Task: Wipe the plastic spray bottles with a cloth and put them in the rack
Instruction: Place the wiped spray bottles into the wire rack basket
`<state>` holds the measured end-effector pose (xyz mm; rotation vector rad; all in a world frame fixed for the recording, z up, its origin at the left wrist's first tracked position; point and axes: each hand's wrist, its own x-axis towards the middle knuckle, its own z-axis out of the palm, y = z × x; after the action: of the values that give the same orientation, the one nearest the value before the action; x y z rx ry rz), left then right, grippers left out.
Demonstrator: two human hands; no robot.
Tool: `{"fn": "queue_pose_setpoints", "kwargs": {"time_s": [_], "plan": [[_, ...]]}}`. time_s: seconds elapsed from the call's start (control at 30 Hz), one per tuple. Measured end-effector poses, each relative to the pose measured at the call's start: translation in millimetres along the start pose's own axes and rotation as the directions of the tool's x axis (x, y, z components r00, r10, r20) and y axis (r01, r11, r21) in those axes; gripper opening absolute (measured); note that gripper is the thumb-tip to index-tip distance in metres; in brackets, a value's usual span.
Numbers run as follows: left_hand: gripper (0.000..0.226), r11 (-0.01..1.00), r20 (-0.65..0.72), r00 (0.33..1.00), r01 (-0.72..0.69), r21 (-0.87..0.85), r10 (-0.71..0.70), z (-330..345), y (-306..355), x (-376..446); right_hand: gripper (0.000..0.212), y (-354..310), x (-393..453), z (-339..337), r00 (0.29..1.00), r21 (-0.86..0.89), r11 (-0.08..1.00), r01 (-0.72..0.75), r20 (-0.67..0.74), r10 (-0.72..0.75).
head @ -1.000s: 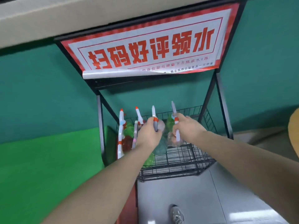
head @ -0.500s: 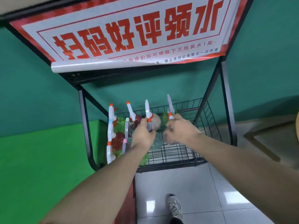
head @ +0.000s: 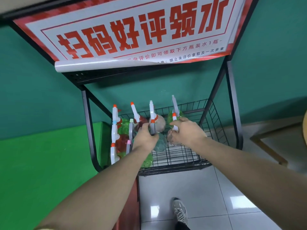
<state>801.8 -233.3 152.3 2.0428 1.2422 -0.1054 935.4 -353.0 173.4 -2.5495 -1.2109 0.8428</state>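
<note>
A white sign [head: 132, 29] with a red border hangs across the top of the black metal rack [head: 232, 100]. Large red characters read 扫码好评领水. Smaller red print along its lower edge, partly hidden by a curl, includes 下方瓶装水1瓶.

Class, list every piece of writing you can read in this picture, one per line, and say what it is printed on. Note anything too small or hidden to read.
"扫码好评领水": big red characters on the white sign atop the black rack.
"…台评价即可领取下方瓶装水1瓶": small red line on the same sign; its start is hidden by the curled edge.
"禁止未评价拿取及一次多拿": small dark line below; its start is hidden.
Spray bottles: no readable labels.
</note>
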Motion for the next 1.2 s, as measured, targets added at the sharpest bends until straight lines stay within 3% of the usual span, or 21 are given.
{"fn": "queue_pose_setpoints", "kwargs": {"time_s": [0.23, 0.43, 0.6, 0.77, 1.2], "plan": [[0.071, 0.997, -0.017, 1.000, 0.001, 0.080, 0.000, -23, -11, -19, 0.044, -13, -23, -6, 0.995, -0.005, 1.000, 0.009, -0.101, -0.010], [0.049, 0.998, -0.064, 0.996, -0.057, -0.003, 0.057, -49, -31, -54, 0.026, -57, -55, 3, 0.987, 0.026, 0.992, 0.124, -0.102, -0.121], [0.025, 0.988, -0.154, 0.983, -0.112, -0.107, 0.095, -79, -74, -105, 0.027, -124, -89, 33, 0.976, 0.003, 0.979, 0.205, -0.082, -0.204], [0.035, 0.989, -0.246, 0.968, -0.085, -0.117, 0.054, -123, -160, -173, 0.030, -212, -140, 89, 0.954, -0.023, 0.955, 0.296, -0.037, -0.296], [0.044, 0.982, -0.383, 0.905, 0.179, -0.060, -0.188, -256, -478, -372, 0.045, -467, -266, 284, 0.856, -0.090, 0.868, 0.488, 0.242, -0.456]]}}
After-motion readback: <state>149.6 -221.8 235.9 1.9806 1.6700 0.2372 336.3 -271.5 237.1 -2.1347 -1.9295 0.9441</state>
